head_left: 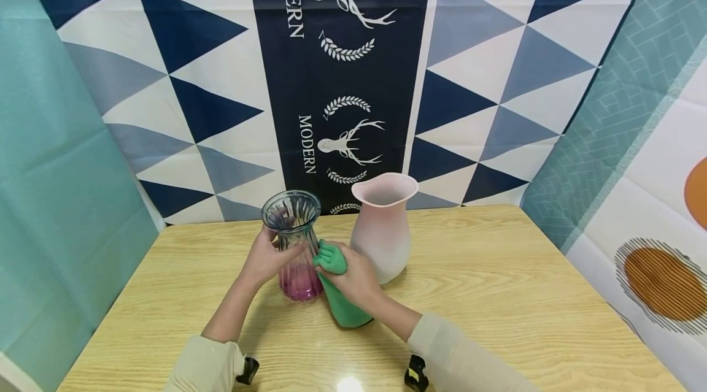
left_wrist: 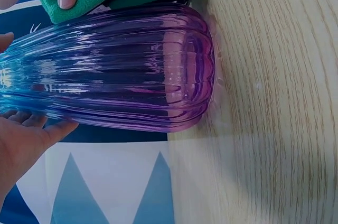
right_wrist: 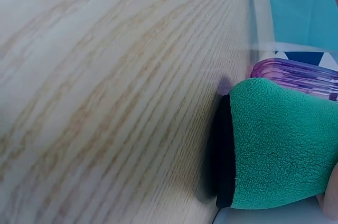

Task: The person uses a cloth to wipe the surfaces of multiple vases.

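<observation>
Light wood table [head_left: 469, 312] up against a triangle-print backdrop [head_left: 215, 97], with deer heads on the dark middle strip. Glass vase [head_left: 300, 278] sits upright right in the left-hand grip: blue rim just above the fingers, purple-pink base below them at the tabletop. Left hand [head_left: 269, 262] is curled round the neck, thumb on the near side, so pretty snug. Right hand [head_left: 358, 276] has a green cloth [head_left: 347, 307] bunched in its fingers, the rest hanging below that grip, just beside the glass; can't tell if they're actually touching. Pink-and-white vase [head_left: 381, 235] stands just behind the right hand, lower part partly hidden by it.
</observation>
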`<action>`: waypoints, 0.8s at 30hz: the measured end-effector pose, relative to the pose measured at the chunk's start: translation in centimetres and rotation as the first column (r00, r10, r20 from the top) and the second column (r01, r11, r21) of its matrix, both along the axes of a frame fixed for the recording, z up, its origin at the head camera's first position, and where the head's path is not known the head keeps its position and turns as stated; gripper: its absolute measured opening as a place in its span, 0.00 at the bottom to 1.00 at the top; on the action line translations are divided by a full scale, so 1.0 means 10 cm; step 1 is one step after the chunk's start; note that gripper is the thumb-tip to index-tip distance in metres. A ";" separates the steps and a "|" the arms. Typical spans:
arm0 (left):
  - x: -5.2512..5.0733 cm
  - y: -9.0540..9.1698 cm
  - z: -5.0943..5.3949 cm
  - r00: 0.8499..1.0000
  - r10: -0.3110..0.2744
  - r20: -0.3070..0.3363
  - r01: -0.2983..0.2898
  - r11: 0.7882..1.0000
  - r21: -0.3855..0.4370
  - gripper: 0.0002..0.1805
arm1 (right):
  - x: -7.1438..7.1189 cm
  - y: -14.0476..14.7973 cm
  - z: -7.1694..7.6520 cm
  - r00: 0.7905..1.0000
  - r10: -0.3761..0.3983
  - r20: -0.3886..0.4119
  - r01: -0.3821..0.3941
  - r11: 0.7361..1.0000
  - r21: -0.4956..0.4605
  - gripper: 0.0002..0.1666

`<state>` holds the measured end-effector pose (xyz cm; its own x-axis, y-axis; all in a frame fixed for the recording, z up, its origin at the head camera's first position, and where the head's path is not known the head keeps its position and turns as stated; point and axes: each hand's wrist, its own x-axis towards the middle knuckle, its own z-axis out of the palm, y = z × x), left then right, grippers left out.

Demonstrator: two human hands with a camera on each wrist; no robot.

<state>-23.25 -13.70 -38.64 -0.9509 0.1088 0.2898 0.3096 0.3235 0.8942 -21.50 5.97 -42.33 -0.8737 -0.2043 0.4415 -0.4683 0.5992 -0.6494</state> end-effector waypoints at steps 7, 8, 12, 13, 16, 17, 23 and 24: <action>-0.01 0.00 -0.02 1.000 0.011 -0.001 -0.011 1.000 0.020 0.47 | -0.03 0.00 0.04 0.999 0.015 -0.031 -0.016 0.999 -0.045 0.30; -0.01 0.00 -0.03 1.000 0.012 -0.002 -0.012 1.000 0.021 0.47 | -0.03 0.00 0.05 0.999 0.016 -0.042 -0.018 0.999 -0.050 0.30; -0.01 0.00 -0.03 1.000 0.009 -0.001 -0.009 1.000 0.024 0.46 | -0.06 0.00 0.08 0.997 0.027 -0.077 -0.033 0.996 -0.088 0.30; -0.01 0.00 -0.03 1.000 0.008 -0.001 -0.008 1.000 0.024 0.46 | -0.06 0.00 0.09 0.996 0.030 -0.084 -0.039 0.995 -0.096 0.30; 0.00 0.00 -0.02 1.000 0.006 -0.003 -0.006 1.000 0.024 0.45 | -0.08 -0.01 0.12 0.994 0.042 -0.102 -0.054 0.991 -0.120 0.30; 0.00 0.00 -0.01 1.000 0.005 -0.005 -0.005 1.000 0.026 0.45 | -0.08 -0.01 0.14 0.993 0.044 -0.109 -0.058 0.991 -0.124 0.30; 0.01 0.00 -0.01 1.000 0.006 -0.026 -0.005 0.999 0.037 0.43 | -0.09 -0.04 0.20 0.990 0.042 -0.134 -0.061 0.988 -0.141 0.30; 0.01 0.00 -0.01 1.000 0.007 -0.029 -0.006 0.999 0.037 0.42 | -0.09 -0.05 0.22 0.990 0.041 -0.134 -0.060 0.987 -0.146 0.30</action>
